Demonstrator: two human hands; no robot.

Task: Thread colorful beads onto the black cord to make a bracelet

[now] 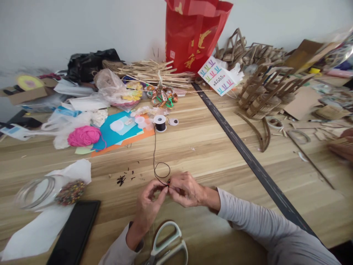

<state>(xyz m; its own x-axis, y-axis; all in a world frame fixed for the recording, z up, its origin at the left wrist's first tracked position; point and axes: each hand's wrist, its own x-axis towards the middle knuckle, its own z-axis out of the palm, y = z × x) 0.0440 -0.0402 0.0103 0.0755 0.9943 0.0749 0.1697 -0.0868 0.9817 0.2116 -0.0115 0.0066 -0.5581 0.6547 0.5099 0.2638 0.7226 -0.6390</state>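
My left hand (147, 202) and my right hand (187, 189) meet over the wooden table, thumbs and fingertips pinched together. Between them runs a thin black cord (154, 162), looping once on the tabletop and leading back to a white spool (160, 123) wound with black cord. At the fingertips a small dark and reddish piece (168, 182) shows, too small to make out. White-handled scissors (168, 244) lie just below my hands. To the left are short black cord snippets (120, 180).
Pink yarn (84, 136) and coloured sheets sit at left, near a black phone (75, 232), wire coils and a bag of beads (70, 192). A dark strip (242, 154) crosses the table. Small woven baskets (264, 99) stand at right, beside another person's hand (342, 147).
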